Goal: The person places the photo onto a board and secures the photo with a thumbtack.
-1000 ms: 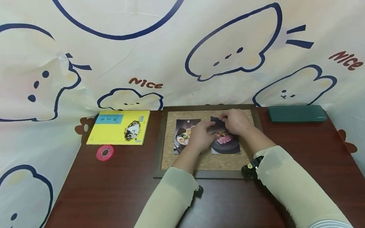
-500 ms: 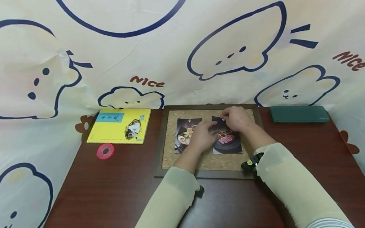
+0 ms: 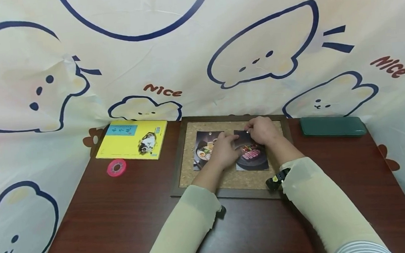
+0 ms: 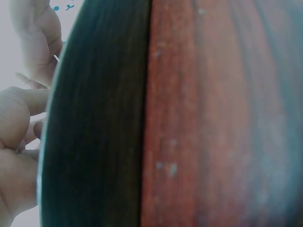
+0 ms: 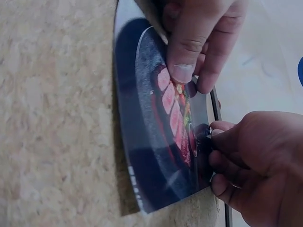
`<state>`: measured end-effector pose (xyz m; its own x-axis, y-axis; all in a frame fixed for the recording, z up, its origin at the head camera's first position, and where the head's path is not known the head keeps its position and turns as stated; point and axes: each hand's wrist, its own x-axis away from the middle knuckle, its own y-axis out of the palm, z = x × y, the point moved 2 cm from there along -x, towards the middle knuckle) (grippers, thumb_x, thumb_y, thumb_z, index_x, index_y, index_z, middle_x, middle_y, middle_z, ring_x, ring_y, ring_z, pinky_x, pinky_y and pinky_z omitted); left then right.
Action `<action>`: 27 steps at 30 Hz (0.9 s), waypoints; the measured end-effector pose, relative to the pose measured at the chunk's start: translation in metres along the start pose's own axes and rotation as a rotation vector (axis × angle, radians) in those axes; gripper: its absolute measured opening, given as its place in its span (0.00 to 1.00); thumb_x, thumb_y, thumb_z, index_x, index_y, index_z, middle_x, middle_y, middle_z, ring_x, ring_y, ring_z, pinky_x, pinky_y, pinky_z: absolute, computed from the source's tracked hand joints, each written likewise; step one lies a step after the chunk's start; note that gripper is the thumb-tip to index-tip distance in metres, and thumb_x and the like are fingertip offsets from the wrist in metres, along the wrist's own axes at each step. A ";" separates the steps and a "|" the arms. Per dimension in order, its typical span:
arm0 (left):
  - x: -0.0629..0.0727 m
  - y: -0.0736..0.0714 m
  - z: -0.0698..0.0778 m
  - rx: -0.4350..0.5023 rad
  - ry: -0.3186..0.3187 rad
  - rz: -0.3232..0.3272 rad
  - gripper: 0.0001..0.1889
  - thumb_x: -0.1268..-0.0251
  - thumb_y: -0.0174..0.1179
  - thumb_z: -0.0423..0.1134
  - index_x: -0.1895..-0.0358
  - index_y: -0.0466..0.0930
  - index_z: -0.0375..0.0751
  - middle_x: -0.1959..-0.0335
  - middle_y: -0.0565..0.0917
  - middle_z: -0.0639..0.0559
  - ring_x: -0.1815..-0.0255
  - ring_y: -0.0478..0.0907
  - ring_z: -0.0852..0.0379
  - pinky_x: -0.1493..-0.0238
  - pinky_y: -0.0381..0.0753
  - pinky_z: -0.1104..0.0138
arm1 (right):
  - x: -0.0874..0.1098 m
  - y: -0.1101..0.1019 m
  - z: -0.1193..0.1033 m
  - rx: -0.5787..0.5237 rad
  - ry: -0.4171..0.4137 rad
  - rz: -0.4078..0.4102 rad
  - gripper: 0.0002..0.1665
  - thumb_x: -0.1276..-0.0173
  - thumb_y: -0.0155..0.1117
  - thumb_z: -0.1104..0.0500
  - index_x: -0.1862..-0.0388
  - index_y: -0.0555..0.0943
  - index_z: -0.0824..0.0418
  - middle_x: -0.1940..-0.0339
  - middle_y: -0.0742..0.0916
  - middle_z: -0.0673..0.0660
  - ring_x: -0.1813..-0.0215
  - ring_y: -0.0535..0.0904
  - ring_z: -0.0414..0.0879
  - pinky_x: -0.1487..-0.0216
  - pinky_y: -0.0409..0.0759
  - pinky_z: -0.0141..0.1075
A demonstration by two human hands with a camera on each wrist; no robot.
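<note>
A framed cork board (image 3: pixel 207 185) lies on the table with two food photos on it. In the head view my left hand (image 3: pixel 224 152) rests on the right photo (image 3: pixel 250 163), a dark dish with pink meat slices. Its thumb and index finger press the photo's left side. At that photo's upper edge my right hand (image 3: pixel 263 131) pinches a tiny whitish pushpin (image 3: pixel 248 131), mostly hidden by the fingers. The right wrist view has the photo's lower edge (image 5: pixel 139 198) lifted off the cork. The left photo (image 3: pixel 202 146) carries a pale pin near its top.
A yellow book (image 3: pixel 132 144) lies at the back left, with a pink tape roll (image 3: pixel 116 167) in front of it. A dark green case (image 3: pixel 332 126) sits at the back right. A patterned cloth (image 3: pixel 189 63) hangs behind the brown table (image 3: pixel 123 213).
Both hands stay almost in place on the right photo. The photo's top edge has shifted very slightly, and the view has tilted a little.
</note>
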<state>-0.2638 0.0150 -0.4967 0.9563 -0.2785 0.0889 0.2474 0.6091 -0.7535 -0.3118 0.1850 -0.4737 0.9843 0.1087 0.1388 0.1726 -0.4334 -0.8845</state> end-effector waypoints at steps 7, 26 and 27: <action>-0.001 0.002 0.001 -0.002 -0.007 -0.006 0.32 0.34 0.72 0.47 0.28 0.76 0.46 0.34 0.71 0.44 0.40 0.76 0.44 0.40 0.78 0.53 | 0.002 0.001 0.009 -0.032 -0.070 0.030 0.12 0.22 0.58 0.61 0.51 0.88 0.60 0.52 0.89 0.60 0.50 0.84 0.55 0.47 0.80 0.51; 0.002 0.000 0.001 0.011 -0.031 -0.028 0.33 0.35 0.72 0.49 0.27 0.76 0.47 0.31 0.69 0.45 0.39 0.75 0.44 0.40 0.78 0.53 | 0.013 0.007 0.025 -0.044 -0.191 0.064 0.13 0.26 0.67 0.57 0.48 0.88 0.60 0.51 0.87 0.60 0.46 0.83 0.57 0.44 0.78 0.55; 0.002 0.000 0.001 0.009 -0.034 -0.027 0.33 0.35 0.72 0.49 0.27 0.76 0.47 0.31 0.69 0.45 0.39 0.75 0.44 0.40 0.78 0.53 | 0.013 0.007 0.025 -0.044 -0.190 0.064 0.13 0.26 0.67 0.56 0.48 0.88 0.60 0.51 0.87 0.60 0.46 0.83 0.57 0.44 0.78 0.55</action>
<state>-0.2620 0.0152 -0.4955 0.9539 -0.2699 0.1310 0.2744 0.6082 -0.7449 -0.2984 0.2055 -0.4894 0.9695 0.2449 -0.0069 0.1159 -0.4831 -0.8679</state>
